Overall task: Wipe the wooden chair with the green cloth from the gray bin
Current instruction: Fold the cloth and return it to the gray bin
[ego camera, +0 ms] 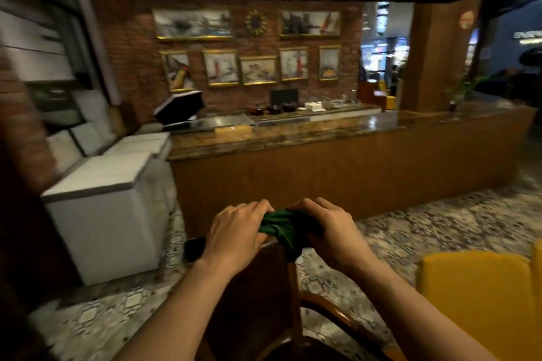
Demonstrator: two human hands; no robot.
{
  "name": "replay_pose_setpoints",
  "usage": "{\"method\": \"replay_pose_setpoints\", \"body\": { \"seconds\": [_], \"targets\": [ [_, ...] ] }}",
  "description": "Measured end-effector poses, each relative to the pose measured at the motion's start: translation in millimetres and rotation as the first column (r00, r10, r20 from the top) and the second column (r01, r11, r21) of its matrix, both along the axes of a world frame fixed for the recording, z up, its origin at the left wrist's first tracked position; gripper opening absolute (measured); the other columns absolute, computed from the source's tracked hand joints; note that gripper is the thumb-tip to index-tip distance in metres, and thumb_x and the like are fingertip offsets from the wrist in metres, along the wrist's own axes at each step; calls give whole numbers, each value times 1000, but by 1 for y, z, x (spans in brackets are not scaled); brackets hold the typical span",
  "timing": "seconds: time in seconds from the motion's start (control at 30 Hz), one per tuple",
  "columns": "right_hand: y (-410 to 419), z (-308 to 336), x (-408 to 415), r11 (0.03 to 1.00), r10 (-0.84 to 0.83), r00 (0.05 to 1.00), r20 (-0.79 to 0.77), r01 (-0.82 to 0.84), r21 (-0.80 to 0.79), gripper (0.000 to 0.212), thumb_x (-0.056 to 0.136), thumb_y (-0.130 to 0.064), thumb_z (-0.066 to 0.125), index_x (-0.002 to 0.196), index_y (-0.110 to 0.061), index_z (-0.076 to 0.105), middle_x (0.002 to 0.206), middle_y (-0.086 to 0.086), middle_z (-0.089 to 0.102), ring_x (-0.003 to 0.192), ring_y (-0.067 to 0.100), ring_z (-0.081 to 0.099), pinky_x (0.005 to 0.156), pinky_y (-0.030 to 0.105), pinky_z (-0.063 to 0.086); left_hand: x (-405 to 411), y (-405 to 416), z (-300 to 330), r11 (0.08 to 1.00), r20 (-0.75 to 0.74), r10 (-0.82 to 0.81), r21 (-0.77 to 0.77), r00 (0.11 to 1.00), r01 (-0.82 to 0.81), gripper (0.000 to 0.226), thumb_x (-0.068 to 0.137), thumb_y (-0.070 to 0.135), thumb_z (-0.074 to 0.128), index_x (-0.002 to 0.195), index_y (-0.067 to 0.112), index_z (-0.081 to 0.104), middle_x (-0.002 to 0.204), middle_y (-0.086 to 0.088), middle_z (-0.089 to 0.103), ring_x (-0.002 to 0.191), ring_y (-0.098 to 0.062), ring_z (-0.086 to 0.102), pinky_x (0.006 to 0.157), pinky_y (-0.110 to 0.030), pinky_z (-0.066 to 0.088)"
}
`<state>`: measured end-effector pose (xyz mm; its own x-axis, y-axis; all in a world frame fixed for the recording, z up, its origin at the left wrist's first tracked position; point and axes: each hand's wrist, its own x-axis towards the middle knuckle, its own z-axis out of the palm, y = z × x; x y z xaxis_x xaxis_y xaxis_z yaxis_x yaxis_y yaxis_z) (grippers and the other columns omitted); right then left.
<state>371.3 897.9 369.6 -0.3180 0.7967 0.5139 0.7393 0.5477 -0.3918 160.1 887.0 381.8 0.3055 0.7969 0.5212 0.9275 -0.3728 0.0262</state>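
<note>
Gripping the bunched green cloth (281,227) between them, the left hand (238,231) and right hand (328,227) press it onto the wooden chair (264,287) top rail; wiping appears underway, lower parts seemingly remaining.

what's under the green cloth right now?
The green cloth is bunched over the top rail of the wooden chair, with the left hand and right hand gripping it from either side. The rail directly beneath the cloth is covered.
</note>
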Motion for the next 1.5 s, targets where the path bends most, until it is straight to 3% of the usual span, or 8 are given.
{"method": "replay_pose_setpoints", "body": {
  "seconds": [0.07, 0.2, 0.33, 0.67, 0.87, 1.1, 1.3, 1.5],
  "targets": [
    [-5, 16, -52, 994, 105, 994, 20, -106, 24, 59, 81, -12, 78, 122, -47, 53, 111, -18, 56, 98, 13, 64, 78, 27, 55, -51, -28, 12, 994, 8, 104, 27, 995, -105, 41, 79, 29, 79, 106, 40, 50, 100, 15, 68, 94, -14, 65, 69, -30, 38],
    [-36, 43, -169, 942, 326, 943, 70, -331, 64, 59, 83, -13, 76, 126, -45, 52, 115, -12, 59, 104, 21, 64, 83, 38, 57, -159, -103, 31, 942, 26, 327, 73, 945, -328, 43, 75, 33, 82, 104, 39, 51, 98, 14, 70, 90, -17, 66, 66, -33, 42],
    [-93, 60, -288, 852, 512, 854, 93, -518, 79, 58, 84, -17, 77, 128, -45, 53, 114, -12, 58, 99, 21, 65, 81, 37, 56, -258, -196, 43, 848, 51, 518, 96, 854, -521, 37, 77, 33, 78, 104, 38, 52, 97, 12, 70, 90, -17, 66, 68, -34, 42],
    [-287, 55, -507, 526, 838, 519, 168, -851, 6, 62, 77, -11, 75, 128, -41, 56, 115, -3, 61, 102, 30, 66, 84, 45, 54, -396, -465, 33, 510, 90, 855, 45, 512, -859, 44, 80, 34, 78, 115, 39, 51, 109, 13, 68, 102, -15, 65, 81, -33, 46],
    [-424, 31, -570, 237, 964, 228, 138, -970, -56, 64, 79, -9, 72, 127, -45, 52, 114, -6, 58, 102, 30, 65, 86, 46, 54, -401, -625, 10, 237, 70, 969, -6, 236, -971, 38, 81, 34, 76, 113, 35, 54, 108, 11, 68, 102, -20, 65, 78, -36, 45],
    [-549, -28, -585, -91, 989, -108, 99, -983, -160, 63, 81, -7, 75, 131, -40, 55, 122, -2, 63, 110, 26, 63, 93, 44, 53, -350, -754, -36, -130, 3, 991, -215, -134, -968, 51, 85, 34, 70, 132, 37, 50, 125, 0, 66, 108, -31, 64, 80, -41, 53],
    [-604, -120, -566, -240, 956, -280, 85, -918, -315, 60, 84, -10, 75, 130, -42, 55, 122, -4, 62, 108, 22, 63, 87, 40, 55, -293, -800, -123, -289, -69, 956, -395, -285, -872, 64, 86, 28, 66, 140, 44, 37, 129, 5, 62, 108, -30, 65, 78, -42, 54],
    [-632, -220, -527, -269, 917, -382, 118, -808, -525, 53, 86, -19, 70, 131, -42, 53, 134, -7, 59, 120, 22, 60, 95, 37, 51, -240, -815, -223, -310, -28, 931, -591, -365, -745, 58, 87, 21, 60, 138, 43, 43, 138, 11, 55, 120, -23, 59, 91, -38, 48]
  ]
}}
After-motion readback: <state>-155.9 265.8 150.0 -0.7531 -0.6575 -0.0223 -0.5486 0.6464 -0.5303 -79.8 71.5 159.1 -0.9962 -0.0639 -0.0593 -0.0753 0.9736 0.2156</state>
